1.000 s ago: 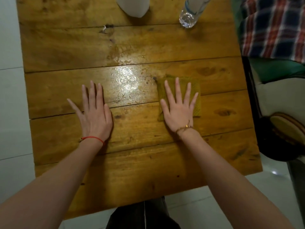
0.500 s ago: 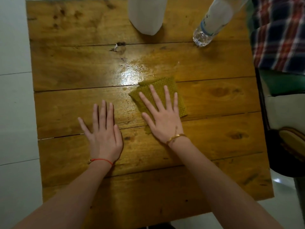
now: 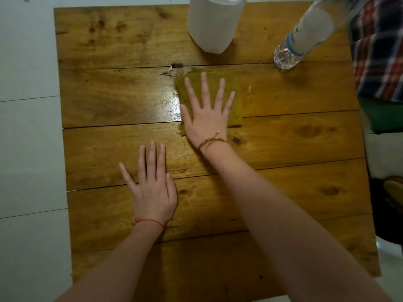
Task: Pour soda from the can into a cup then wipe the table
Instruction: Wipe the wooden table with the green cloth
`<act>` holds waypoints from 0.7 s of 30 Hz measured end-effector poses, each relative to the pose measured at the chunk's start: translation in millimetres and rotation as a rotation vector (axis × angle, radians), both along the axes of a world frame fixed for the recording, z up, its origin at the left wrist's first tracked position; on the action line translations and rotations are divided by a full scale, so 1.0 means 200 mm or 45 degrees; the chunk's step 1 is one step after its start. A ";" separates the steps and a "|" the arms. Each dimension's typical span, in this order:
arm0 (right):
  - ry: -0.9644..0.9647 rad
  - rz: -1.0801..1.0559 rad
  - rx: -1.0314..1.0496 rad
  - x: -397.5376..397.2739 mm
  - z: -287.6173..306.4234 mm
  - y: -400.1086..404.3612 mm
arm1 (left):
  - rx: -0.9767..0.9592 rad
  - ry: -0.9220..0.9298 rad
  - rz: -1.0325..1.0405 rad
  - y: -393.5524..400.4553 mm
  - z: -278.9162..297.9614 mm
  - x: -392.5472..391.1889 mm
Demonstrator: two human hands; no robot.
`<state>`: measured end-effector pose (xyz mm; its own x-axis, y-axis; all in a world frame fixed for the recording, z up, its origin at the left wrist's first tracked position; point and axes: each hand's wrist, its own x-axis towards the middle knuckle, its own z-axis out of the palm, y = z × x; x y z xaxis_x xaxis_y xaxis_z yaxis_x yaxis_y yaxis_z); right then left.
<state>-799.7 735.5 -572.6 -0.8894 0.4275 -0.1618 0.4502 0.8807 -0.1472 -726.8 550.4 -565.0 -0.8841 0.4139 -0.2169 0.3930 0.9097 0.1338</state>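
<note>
Five broad planks of glossy, knotted wood make up the tabletop [image 3: 294,192]. A square, waffle-textured mustard cloth [image 3: 236,105] lies flat beneath the right hand [image 3: 207,117], fingers splayed, pressing it beside a wet sheen. The left hand [image 3: 152,188] rests flat, gripping nothing. Well beyond stand a white cylinder [image 3: 212,25] and a clear plastic bottle [image 3: 305,38].
</note>
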 end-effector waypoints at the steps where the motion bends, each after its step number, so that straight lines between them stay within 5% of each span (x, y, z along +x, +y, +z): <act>1: 0.009 0.095 0.002 0.02 0.00 -0.04 | 0.000 -0.003 0.000 0.00 0.00 0.00; 7: -0.031 0.414 0.004 0.34 0.03 0.02 | 0.036 -0.004 -0.005 -0.01 0.00 0.00; 17: -0.061 -0.443 -0.010 0.31 0.01 0.26 | 0.065 -0.009 0.008 0.00 0.00 0.00; 21: -0.050 -0.202 -0.014 0.26 0.00 0.02 | 0.056 0.011 0.000 -0.01 -0.01 0.01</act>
